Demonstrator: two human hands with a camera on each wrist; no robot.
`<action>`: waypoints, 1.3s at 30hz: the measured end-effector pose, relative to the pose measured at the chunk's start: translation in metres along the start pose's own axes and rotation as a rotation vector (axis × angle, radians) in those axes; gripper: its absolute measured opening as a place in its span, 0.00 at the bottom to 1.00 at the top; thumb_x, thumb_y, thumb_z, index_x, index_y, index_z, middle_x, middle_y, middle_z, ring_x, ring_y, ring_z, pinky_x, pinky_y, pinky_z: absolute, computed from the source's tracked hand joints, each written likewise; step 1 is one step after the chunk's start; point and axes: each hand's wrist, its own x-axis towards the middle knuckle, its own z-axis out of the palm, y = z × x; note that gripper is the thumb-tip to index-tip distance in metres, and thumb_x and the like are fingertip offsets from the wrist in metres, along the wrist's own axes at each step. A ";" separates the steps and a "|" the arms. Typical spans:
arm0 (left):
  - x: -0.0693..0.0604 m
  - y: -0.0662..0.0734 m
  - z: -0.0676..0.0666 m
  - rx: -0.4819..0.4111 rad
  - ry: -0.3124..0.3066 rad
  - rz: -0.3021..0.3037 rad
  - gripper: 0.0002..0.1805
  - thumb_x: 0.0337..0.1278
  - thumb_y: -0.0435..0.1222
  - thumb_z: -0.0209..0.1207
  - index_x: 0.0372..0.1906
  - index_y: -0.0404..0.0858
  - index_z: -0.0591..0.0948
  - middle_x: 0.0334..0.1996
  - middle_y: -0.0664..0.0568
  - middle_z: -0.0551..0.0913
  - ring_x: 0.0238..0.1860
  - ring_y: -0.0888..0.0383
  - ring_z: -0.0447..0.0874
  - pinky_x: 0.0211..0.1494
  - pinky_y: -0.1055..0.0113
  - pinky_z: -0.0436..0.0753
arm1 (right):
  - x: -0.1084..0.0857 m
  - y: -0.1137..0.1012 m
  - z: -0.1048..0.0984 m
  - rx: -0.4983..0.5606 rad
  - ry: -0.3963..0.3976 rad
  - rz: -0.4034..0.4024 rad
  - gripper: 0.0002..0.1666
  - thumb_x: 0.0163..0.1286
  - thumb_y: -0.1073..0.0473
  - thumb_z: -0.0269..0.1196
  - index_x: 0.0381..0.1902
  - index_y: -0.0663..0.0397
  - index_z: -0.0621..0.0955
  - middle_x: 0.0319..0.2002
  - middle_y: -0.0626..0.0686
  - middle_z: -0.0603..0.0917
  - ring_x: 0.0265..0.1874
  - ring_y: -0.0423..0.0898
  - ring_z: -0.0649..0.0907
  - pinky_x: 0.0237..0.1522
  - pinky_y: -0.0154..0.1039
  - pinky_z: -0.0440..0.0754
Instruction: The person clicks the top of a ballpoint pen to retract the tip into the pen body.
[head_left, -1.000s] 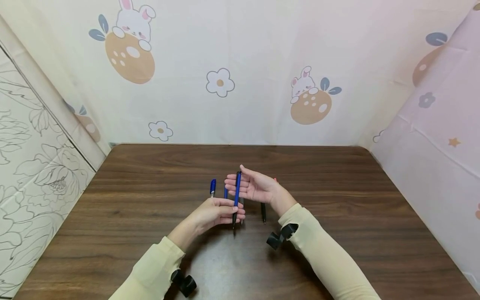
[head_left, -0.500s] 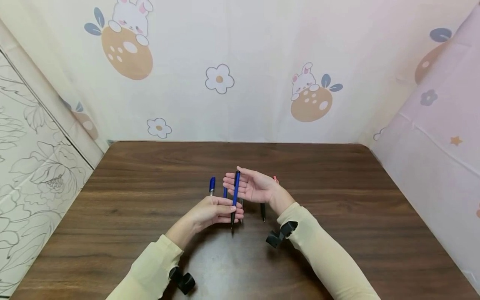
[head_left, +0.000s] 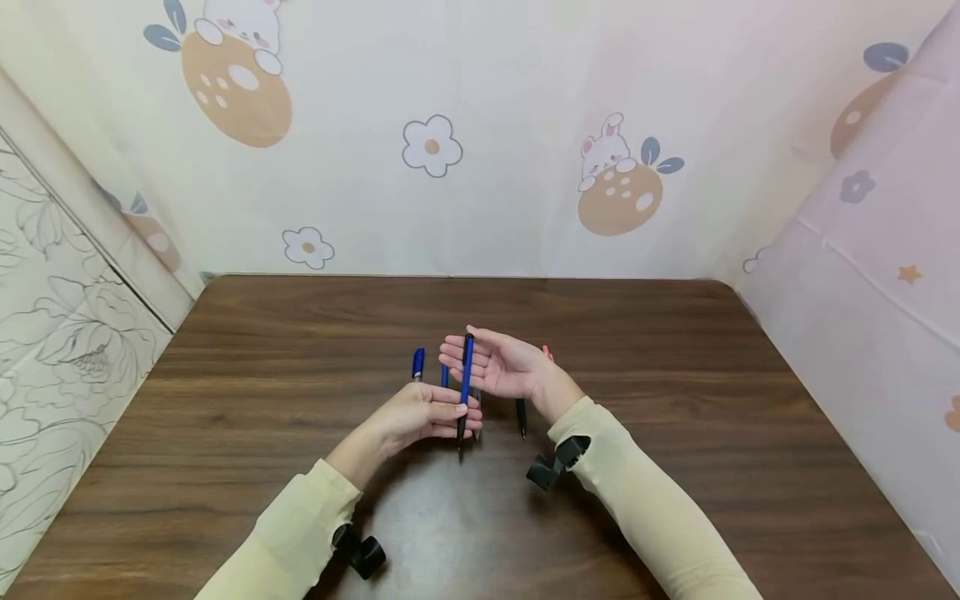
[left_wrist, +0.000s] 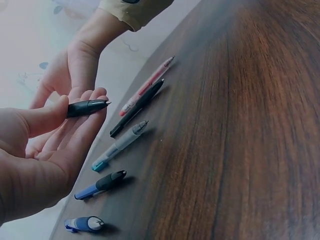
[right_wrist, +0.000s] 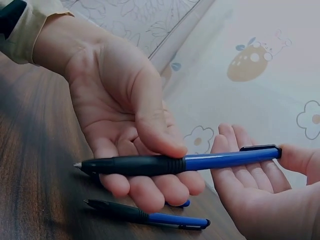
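In the head view, a blue pen [head_left: 467, 371] with a black grip section is held between both hands, slanting with its tip toward me. My left hand [head_left: 420, 414] pinches the black part, thumb on top and fingers underneath. Palm up, my right hand [head_left: 513, 367] has its straight fingers beneath the blue barrel. Its thumb touches the black clip end of the pen [right_wrist: 215, 159], as the right wrist view shows. The metal tip sticks out at the other end.
On the wooden table [head_left: 637, 358] lies a row of pens: a red pen [left_wrist: 147, 85], a black pen [left_wrist: 137, 107], a clear pen with a teal end [left_wrist: 120, 145], a blue-and-black pen [left_wrist: 101, 185] and a blue-capped pen [left_wrist: 84, 223]. A patterned curtain [head_left: 510, 200] hangs behind.
The head view has tilted upward slightly, so everything sits a little differently in it. Both hands keep nearly the same hold on the pen; the pens on the table have not moved.
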 end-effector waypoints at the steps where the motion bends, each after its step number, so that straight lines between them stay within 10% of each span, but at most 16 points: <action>1: 0.000 0.000 0.000 0.002 0.004 0.001 0.20 0.66 0.30 0.54 0.57 0.19 0.73 0.47 0.36 0.85 0.44 0.57 0.88 0.56 0.57 0.84 | 0.000 0.000 0.001 0.001 0.002 0.001 0.35 0.78 0.47 0.46 0.75 0.56 0.54 0.46 0.53 0.87 0.48 0.44 0.86 0.51 0.36 0.84; 14: -0.004 -0.001 0.000 -0.003 0.012 0.019 0.19 0.67 0.30 0.52 0.55 0.17 0.73 0.36 0.46 0.89 0.39 0.58 0.88 0.52 0.58 0.86 | 0.001 0.002 0.003 -0.001 0.017 -0.015 0.22 0.77 0.49 0.47 0.56 0.57 0.76 0.46 0.53 0.88 0.48 0.43 0.86 0.54 0.37 0.84; 39: -0.004 0.004 -0.003 0.017 0.013 0.014 0.18 0.67 0.30 0.53 0.54 0.18 0.74 0.33 0.49 0.88 0.38 0.58 0.88 0.51 0.58 0.86 | 0.003 -0.001 0.005 -0.001 0.012 -0.014 0.20 0.77 0.50 0.47 0.55 0.56 0.77 0.46 0.52 0.88 0.48 0.43 0.86 0.54 0.36 0.83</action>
